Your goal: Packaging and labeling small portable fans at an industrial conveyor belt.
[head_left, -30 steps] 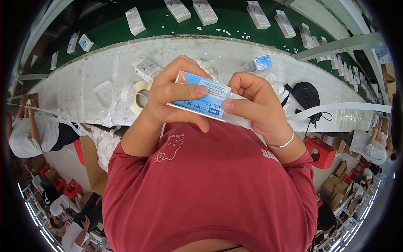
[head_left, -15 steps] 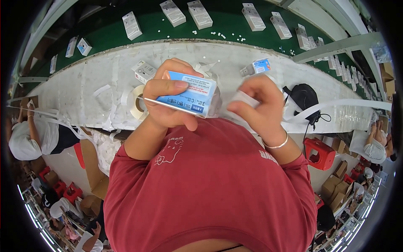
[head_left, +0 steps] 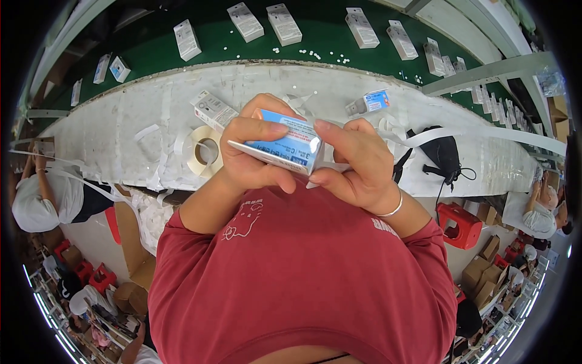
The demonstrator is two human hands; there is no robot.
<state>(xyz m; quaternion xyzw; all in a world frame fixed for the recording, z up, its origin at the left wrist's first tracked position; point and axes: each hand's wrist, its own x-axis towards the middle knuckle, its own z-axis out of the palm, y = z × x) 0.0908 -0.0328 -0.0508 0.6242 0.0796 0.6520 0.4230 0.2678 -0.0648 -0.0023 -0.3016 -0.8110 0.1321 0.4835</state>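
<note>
Above my chest, my left hand [head_left: 257, 145] grips a small blue-and-white box [head_left: 285, 142], thumb across its blue printed face and fingers round the far side and below. A white flap or edge sticks out towards the left. My right hand [head_left: 357, 161] closes on the right end of the same box, thumb low and index finger at its upper corner. A pale, thin piece shows between those fingers; I cannot make out what it is. On the table just past my left hand lies a white printed box [head_left: 213, 109].
A roll of white tape or labels [head_left: 205, 151] lies left of my hands. A blue-and-grey pack [head_left: 368, 103] and a black bag [head_left: 438, 155] are on the right. White strip [head_left: 485, 136] arches across there. Several boxes [head_left: 284, 25] stand on the green belt [head_left: 327, 30] beyond.
My right hand has moved left from beside the box, with a small pale piece, onto its right end. The box has tilted in my left hand. Boxes on the belt have shifted slightly left.
</note>
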